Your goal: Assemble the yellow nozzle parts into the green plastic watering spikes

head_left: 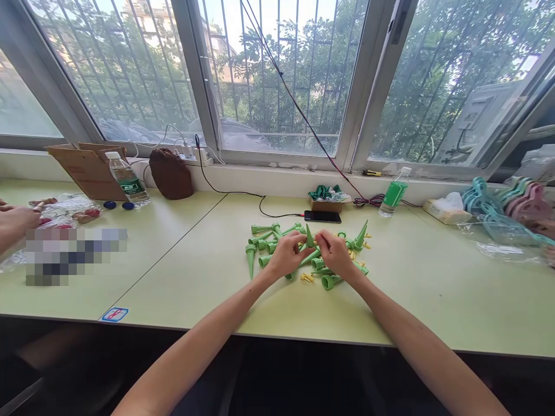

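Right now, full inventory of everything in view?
table: one, pale green, spans the view
loose cones: a pile, green, table centre
pegs: several, yellow, among the pile
held cone: one, green, tip up, between both hands
phone: one, black, behind the pile
small box: one, brown, behind the phone
clear bottle: one, green label, left
green bottle: one, right
caps: two, blue, by the clear bottle
cardboard box: one, brown, far left
pouch: one, dark brown, by the sill
hangers: a stack, teal and pink, far right
co-worker's hand: one, left edge
left hand: pinching the held cone
right hand: pinching the held cone
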{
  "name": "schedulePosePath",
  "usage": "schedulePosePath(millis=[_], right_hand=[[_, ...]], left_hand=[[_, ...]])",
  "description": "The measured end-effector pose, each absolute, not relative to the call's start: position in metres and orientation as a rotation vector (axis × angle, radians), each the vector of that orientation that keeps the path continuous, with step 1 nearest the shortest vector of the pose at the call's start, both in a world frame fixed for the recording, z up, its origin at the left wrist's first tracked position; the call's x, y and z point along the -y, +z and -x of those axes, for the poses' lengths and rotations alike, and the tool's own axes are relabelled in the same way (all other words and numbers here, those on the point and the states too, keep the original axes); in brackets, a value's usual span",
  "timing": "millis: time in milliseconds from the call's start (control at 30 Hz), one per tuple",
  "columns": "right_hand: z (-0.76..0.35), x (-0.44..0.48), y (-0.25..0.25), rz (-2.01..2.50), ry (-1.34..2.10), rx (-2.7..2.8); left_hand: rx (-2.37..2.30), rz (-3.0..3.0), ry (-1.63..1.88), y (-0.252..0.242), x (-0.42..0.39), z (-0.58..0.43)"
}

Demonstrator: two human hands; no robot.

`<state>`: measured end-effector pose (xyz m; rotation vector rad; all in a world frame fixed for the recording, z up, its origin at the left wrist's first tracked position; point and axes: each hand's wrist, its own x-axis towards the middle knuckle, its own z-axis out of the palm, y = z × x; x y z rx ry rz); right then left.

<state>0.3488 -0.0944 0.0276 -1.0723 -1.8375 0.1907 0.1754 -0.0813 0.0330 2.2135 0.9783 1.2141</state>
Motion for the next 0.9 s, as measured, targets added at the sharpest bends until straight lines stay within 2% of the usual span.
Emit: schedulePosePath(millis=[267,433,533,900], right_hand=[[-0.347,0.096,0.028,1.096,0.205,1.672],[-0.348,0.098,0.029,1.032,0.217,1.736],[-0.348,0.098,0.029,0.986,0.184,1.781],[-0.349,0.100,0.028,1.011,0.267,1.755]], left_hand=[[-0.977,-1.767,1.185,0.043,0.083,-0.176],[-0.904,-1.567,0.940,0.049,0.085,-0.175],[-0.839,-1.526,0.802,0.048,0.086,-0.175],[-0.857,-1.557,0.682,0.051,0.089,-0.173]])
